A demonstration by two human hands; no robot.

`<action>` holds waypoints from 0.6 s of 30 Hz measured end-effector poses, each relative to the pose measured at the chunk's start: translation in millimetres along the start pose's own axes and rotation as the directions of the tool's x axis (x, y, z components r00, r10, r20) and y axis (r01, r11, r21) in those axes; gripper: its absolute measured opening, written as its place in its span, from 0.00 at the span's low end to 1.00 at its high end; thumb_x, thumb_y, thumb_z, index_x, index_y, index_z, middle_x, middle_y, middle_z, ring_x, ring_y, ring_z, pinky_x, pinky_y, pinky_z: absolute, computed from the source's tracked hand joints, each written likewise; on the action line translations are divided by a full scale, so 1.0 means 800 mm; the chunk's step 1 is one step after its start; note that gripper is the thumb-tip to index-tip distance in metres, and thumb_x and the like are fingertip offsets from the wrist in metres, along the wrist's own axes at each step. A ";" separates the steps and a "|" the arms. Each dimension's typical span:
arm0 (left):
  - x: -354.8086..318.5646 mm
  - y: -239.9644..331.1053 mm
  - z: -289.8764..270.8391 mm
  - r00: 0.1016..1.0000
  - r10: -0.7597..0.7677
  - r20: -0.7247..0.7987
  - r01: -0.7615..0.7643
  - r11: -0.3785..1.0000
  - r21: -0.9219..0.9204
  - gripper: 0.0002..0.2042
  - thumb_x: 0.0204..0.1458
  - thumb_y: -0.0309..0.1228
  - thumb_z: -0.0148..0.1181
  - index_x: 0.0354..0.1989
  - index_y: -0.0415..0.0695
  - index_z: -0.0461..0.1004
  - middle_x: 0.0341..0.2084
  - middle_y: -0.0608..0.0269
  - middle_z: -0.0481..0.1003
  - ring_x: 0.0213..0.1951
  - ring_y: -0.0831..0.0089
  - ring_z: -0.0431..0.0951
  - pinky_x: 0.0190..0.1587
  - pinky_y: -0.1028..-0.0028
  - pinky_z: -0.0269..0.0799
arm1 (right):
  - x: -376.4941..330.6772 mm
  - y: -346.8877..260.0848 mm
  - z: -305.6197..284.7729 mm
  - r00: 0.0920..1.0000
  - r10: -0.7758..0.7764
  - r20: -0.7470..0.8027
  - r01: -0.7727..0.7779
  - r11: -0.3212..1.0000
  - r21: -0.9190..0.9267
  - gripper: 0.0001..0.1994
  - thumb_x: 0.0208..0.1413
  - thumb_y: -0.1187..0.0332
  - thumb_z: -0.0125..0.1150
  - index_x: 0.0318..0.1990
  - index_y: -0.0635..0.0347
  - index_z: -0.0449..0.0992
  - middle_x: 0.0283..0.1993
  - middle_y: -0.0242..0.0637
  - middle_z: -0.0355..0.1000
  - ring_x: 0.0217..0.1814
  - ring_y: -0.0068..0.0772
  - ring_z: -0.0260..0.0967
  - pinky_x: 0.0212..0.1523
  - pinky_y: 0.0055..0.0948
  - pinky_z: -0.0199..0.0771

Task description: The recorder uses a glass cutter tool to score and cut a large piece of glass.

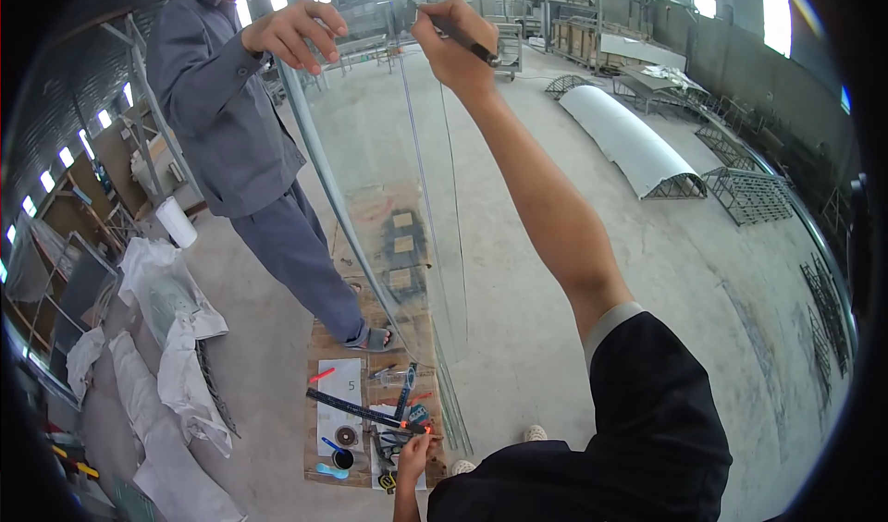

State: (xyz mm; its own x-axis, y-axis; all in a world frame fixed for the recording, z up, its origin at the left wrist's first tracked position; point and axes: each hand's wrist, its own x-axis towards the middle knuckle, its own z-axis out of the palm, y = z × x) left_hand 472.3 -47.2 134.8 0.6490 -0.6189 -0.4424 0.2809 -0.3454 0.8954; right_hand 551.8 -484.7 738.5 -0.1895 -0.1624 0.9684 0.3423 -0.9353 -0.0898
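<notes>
My right hand (460, 49) is raised at the top of the view, closed around a slim dark-handled tool (462, 39) with a small greyish tip; its exact kind is unclear. It is beside the upper part of a tall, clear glass sheet (379, 143), which stands upright over a wooden board (319, 462). Low down, my left hand (413, 457) is closed at the board's near right corner, next to an orange-red piece (416, 427); what it grips is too small to make out. Across the sheet, a co-worker's hand (294, 36) hovers near its top with fingers bent.
The co-worker (227, 106) stands at the left, one foot on the board. Long black bar (356, 405), dark cup (342, 458), tape measure (387, 481) and several small tools lie there. White-wrapped pieces (166, 411) lie left; a curved white panel (629, 138) lies far right.
</notes>
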 end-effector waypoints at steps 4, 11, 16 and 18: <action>-0.010 -0.123 -0.041 0.988 -0.092 -0.120 0.126 0.939 0.320 0.18 0.64 0.42 0.54 0.39 0.36 0.77 0.30 0.62 0.80 0.29 0.76 0.79 0.32 0.75 0.74 | -0.001 0.004 0.005 0.992 -0.106 -0.066 0.108 0.994 0.020 0.07 0.48 0.71 0.69 0.34 0.61 0.79 0.27 0.37 0.79 0.29 0.25 0.78 0.34 0.23 0.75; -0.032 -0.246 -0.044 0.850 -0.468 -0.241 0.436 0.882 -0.176 0.21 0.60 0.48 0.57 0.34 0.40 0.79 0.23 0.66 0.79 0.24 0.71 0.78 0.31 0.70 0.73 | 0.005 0.014 0.006 0.990 -0.119 -0.079 0.122 0.992 0.044 0.06 0.45 0.72 0.69 0.31 0.61 0.78 0.25 0.37 0.79 0.26 0.28 0.78 0.32 0.25 0.76; -0.016 -0.268 -0.029 0.862 -0.473 -0.181 0.429 0.872 -0.237 0.21 0.60 0.50 0.55 0.32 0.42 0.77 0.21 0.67 0.76 0.22 0.71 0.74 0.28 0.70 0.70 | 0.008 0.018 0.001 0.989 -0.128 -0.069 0.131 0.991 0.028 0.07 0.45 0.72 0.69 0.31 0.61 0.78 0.25 0.38 0.78 0.26 0.30 0.78 0.31 0.25 0.75; -0.006 -0.267 -0.024 0.870 -0.469 -0.155 0.423 0.869 -0.257 0.21 0.60 0.50 0.55 0.31 0.43 0.76 0.21 0.67 0.75 0.22 0.72 0.73 0.27 0.70 0.69 | 0.007 0.019 -0.002 0.994 -0.104 -0.045 0.105 0.994 0.021 0.07 0.45 0.72 0.69 0.31 0.62 0.77 0.25 0.38 0.79 0.26 0.30 0.78 0.31 0.25 0.75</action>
State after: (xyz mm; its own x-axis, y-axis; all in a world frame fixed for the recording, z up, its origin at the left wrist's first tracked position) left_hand 422.9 42.7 -53.3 0.5421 -0.2674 -0.7967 0.7002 -0.3804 0.6041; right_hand 554.7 -500.7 742.2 -0.2647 -0.0785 0.9611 0.3397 -0.9404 0.0168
